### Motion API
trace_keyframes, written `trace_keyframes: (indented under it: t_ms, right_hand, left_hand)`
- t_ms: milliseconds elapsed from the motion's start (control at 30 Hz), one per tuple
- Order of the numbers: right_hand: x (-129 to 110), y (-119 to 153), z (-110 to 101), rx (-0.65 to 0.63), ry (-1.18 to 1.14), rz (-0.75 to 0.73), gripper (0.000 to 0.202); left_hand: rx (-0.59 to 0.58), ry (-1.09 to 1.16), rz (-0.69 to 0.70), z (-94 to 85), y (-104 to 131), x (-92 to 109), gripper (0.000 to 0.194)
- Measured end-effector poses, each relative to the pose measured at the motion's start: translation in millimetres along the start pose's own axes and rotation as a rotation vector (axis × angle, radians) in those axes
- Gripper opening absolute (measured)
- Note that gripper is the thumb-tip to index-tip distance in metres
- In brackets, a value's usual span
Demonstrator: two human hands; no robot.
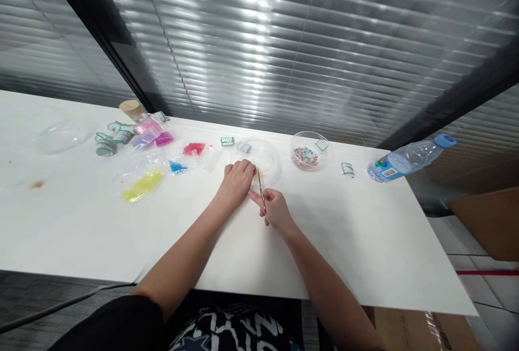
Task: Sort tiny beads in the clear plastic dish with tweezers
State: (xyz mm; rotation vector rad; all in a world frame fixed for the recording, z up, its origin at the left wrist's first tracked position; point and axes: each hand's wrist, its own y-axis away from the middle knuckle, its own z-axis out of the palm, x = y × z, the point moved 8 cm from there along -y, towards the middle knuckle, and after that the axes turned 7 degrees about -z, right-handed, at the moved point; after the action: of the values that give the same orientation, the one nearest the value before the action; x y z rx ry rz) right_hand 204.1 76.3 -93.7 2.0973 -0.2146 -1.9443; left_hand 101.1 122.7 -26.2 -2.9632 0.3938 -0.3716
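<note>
The right hand [276, 209] grips the scissors [260, 186], long axis running near to far, tips just right of the left hand [239, 179], which is nearer the blades. The left fingers bend over the near edge of a clear dish [274, 157]; I cannot tell what they hold.

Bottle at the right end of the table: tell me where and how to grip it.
Wrap the right hand, the nearer one, around the body of the bottle, between the label and the blue cap. Come from the person's side, since the blinds rise behind it. The long, rounded body should suit a wraparound grip better than the small cap.
</note>
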Motion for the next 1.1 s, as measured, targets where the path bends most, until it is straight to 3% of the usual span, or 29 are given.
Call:
trace_keyframes:
  t_ms: [500, 1100]
  right_hand:
    - [-1.6, -0.1, -0.4, 0.008, 0.015, -0.031, 0.052]
    - [0.7, -0.5, -2.0, 0.026, -0.001, 0.000, 0.049]
  left_hand:
    - [0.076, 0.013, 0.018, -0.5, 0.1, -1.8, 0.018]
    - [0.049, -0.015, -0.023, -2.4, -0.6, 0.8, 0.020]
